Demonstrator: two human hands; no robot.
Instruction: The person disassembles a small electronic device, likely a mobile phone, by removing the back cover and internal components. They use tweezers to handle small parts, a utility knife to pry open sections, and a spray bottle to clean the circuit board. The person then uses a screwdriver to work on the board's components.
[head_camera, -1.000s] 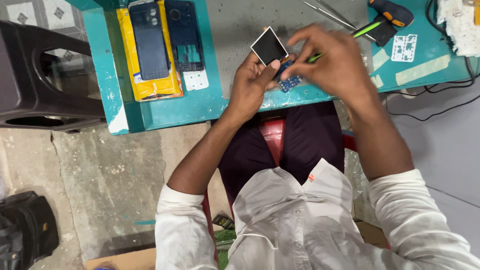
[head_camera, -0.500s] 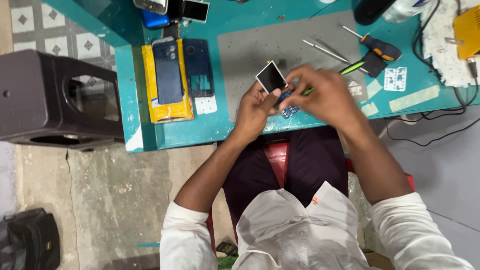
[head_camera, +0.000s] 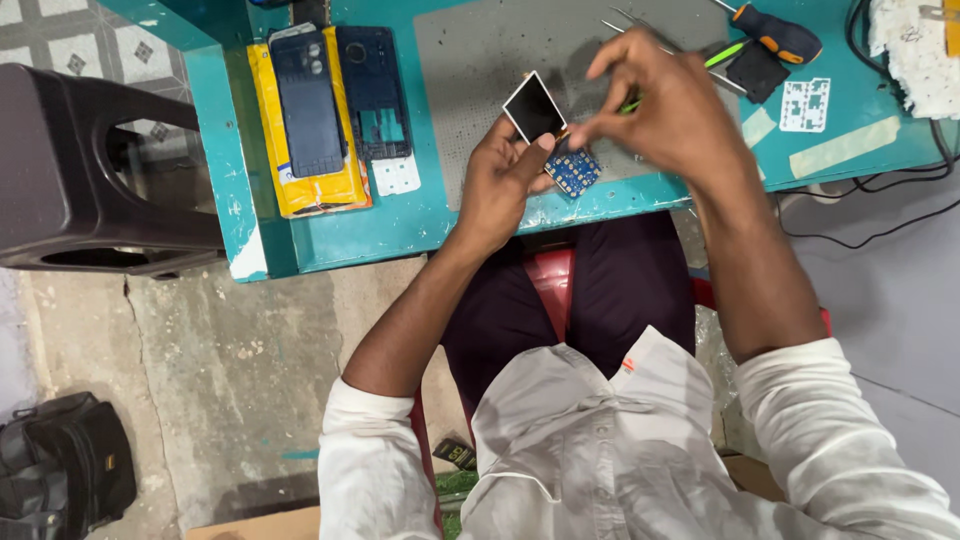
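Teal workbench (head_camera: 330, 235) (grey mat (head_camera: 480, 60), screwdriver (head_camera: 775, 33))

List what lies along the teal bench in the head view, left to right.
Yellow pouch → dark phone frame → left hand → blue circuit board → right hand → screwdriver → white cloth.

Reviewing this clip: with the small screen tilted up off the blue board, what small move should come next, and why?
Probably steady the blue circuit board with the left hand while the right hand works at the hinge edge. The small black screen stands tilted up, still joined to the board, over the grey mat.
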